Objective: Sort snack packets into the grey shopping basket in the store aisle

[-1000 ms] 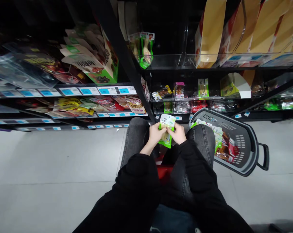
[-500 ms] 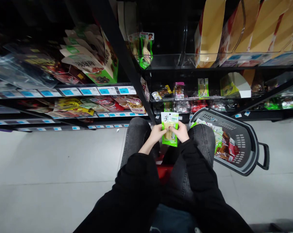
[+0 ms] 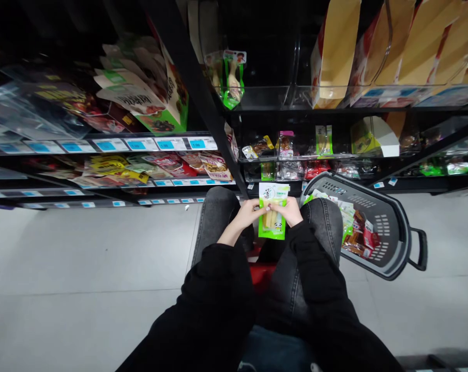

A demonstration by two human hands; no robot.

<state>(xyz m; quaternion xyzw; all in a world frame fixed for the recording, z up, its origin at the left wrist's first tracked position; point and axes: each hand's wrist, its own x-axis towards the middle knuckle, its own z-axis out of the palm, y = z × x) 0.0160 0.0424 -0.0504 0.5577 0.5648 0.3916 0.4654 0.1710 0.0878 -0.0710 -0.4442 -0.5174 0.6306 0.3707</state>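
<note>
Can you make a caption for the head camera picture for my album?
Left hand and right hand hold a green-and-white packet between two knees, a gray basket at the right.

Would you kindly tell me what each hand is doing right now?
Left hand: closed, holding the green packet.
Right hand: closed, holding the same green packet.

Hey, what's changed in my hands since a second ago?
The green-and-white snack packet has shifted slightly to your right and turned, so its front now shows more squarely. Nothing was let go: your left hand and right hand still hold its sides. The shopping basket beside your right knee stayed put.
</note>
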